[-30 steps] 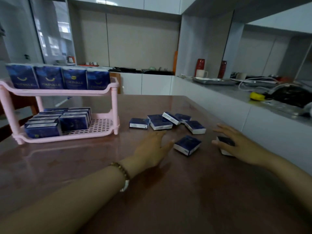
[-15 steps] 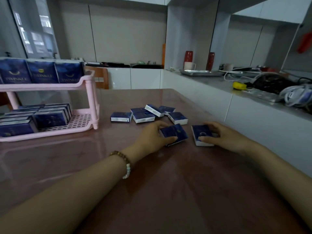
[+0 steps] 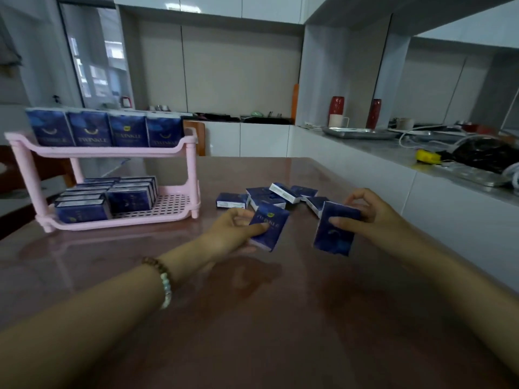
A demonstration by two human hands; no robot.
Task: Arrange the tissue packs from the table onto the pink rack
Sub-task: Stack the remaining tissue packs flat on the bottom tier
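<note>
Dark blue tissue packs, two lifted. Left hand (image 3: pixel 230 231) grips one pack (image 3: pixel 269 226), thumb across its front face and fingers behind; the pack is tilted, printed face toward the camera, above the reddish-brown tabletop (image 3: pixel 252 318). Right hand (image 3: pixel 370 217) grips a second pack (image 3: pixel 335 231), thumb on the front and fingers curled over the top edge; this pack stands nearly upright, just right of the first, the two apart. A beaded bracelet (image 3: pixel 163 279) sits on the left wrist.

Loose packs (image 3: pixel 264 195) lie in a small cluster on the tabletop just beyond both hands, some overlapping; exact count unclear.

Pink rack (image 3: pixel 112 153), two tiers, stands on the tabletop to the left of the cluster. Top tier: four packs (image 3: pixel 106 130) upright in a row, faces forward. Bottom tier: packs (image 3: pixel 106 195) standing in rows on its left and middle part; right part of the perforated shelf bare.
</note>
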